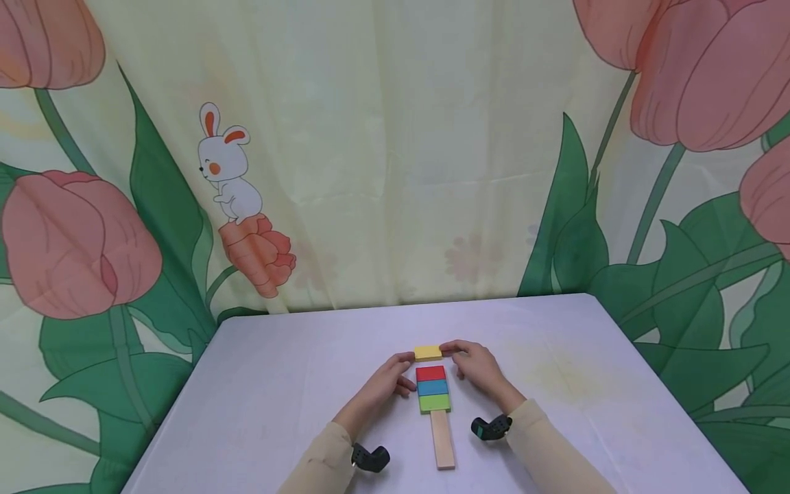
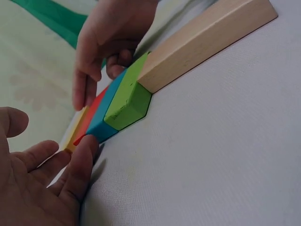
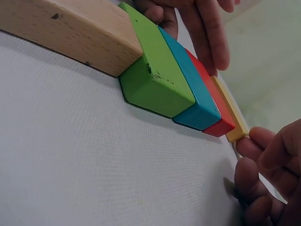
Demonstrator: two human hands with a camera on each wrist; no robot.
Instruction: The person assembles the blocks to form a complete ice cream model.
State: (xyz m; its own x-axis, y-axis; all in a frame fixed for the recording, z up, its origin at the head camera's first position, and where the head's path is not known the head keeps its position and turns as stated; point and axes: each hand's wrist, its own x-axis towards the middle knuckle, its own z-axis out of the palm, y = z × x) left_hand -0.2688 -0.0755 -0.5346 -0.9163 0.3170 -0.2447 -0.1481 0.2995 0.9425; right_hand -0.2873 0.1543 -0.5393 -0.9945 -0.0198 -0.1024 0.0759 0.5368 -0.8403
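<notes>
A yellow block (image 1: 428, 353) lies crosswise at the far end of a row of coloured blocks, a small gap beyond the red block (image 1: 430, 373). Behind the red one come a blue block (image 1: 433, 387) and a green block (image 1: 435, 403), side by side. A plain wooden block (image 1: 442, 439) extends lengthwise from the green one toward the person. Fingertips of the left hand (image 1: 385, 379) touch the yellow block's left end, other fingers lying beside the red and blue blocks. At its right end, the right hand (image 1: 478, 367) touches it with extended fingertips.
The blocks stand on a table with a white cloth (image 1: 278, 391). A black device (image 1: 371, 458) is strapped on the left wrist and another (image 1: 492, 427) on the right. Behind the table hangs a curtain (image 1: 395, 151) printed with tulips and a rabbit.
</notes>
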